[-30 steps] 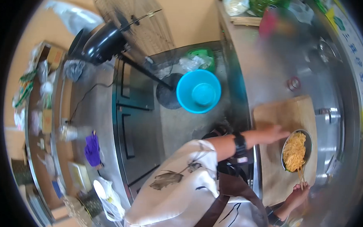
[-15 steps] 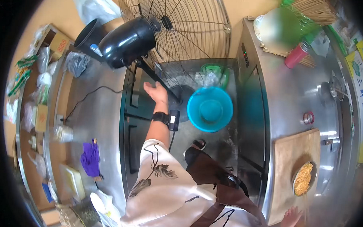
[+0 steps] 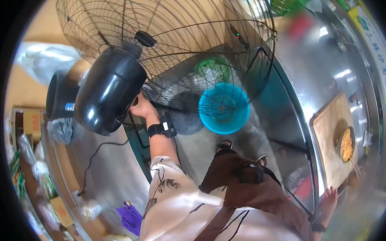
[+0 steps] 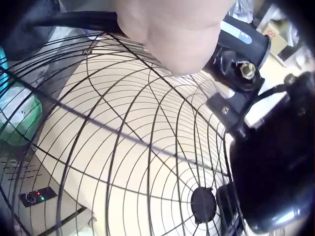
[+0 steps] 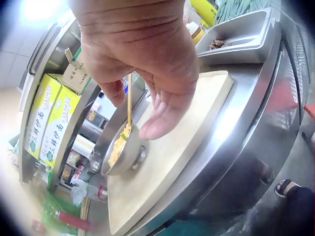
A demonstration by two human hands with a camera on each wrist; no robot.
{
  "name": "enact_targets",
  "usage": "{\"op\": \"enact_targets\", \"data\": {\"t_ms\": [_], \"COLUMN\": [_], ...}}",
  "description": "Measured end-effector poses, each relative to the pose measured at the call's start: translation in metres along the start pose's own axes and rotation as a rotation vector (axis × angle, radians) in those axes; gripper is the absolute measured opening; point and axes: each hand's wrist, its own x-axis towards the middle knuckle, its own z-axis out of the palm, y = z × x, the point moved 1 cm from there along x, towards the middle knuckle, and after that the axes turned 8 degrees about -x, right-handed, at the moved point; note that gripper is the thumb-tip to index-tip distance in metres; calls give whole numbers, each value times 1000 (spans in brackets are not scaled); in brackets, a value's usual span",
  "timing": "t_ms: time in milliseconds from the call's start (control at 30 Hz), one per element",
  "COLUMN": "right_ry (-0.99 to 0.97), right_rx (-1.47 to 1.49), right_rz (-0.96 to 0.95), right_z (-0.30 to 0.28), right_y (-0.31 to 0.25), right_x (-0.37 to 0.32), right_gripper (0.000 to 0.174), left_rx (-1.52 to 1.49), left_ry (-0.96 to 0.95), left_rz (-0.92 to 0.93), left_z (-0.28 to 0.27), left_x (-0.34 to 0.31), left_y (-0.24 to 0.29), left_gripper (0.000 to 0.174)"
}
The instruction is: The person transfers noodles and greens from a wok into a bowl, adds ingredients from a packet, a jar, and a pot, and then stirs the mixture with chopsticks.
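My left hand (image 3: 144, 109) is at the neck of the black standing fan, just below its motor housing (image 3: 111, 90); the housing and wire cage hide most fingers. In the left wrist view the hand (image 4: 172, 37) lies beside the fan's bracket (image 4: 224, 109), fingertips out of sight. Over the near end of the wooden board (image 3: 330, 138), my right hand (image 3: 329, 204) has loosely bent fingers. The right wrist view shows this hand (image 5: 142, 64) holding nothing, in front of chopsticks (image 5: 129, 101) that stand in a metal bowl of noodles (image 5: 118, 147).
A blue basin (image 3: 224, 109) stands on the floor between two steel counters. The wire cage (image 3: 196, 40) spreads wide above it. A black cord (image 3: 99, 149) runs over the left counter, near a purple cloth (image 3: 130, 218). A metal tray (image 5: 236, 42) adjoins the board.
My left hand has left the bowl's side and swung across to the fan's neck. My right hand has let go of the chopsticks. The view has turned toward the fan.
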Motion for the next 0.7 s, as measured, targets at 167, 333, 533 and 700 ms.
{"op": "enact_targets", "data": {"t_ms": [167, 333, 533, 700], "right_ry": [100, 109, 87, 17], "right_rx": [-73, -78, -45, 7], "right_rz": [-40, -62, -76, -93], "right_z": [44, 66, 63, 80], "right_y": [-4, -10, 7, 6], "right_x": [-17, -34, -25, -22], "right_gripper": [47, 44, 41, 35], "left_rx": [-142, -148, -138, -128], "left_ry": [-89, -179, -331, -587], "left_rz": [-183, -255, -336, -447], "left_z": [-8, -13, -44, -59], "left_x": [-2, -7, -17, 0], "left_y": [2, 26, 27, -11], "left_gripper": [23, 14, 22, 30]}}
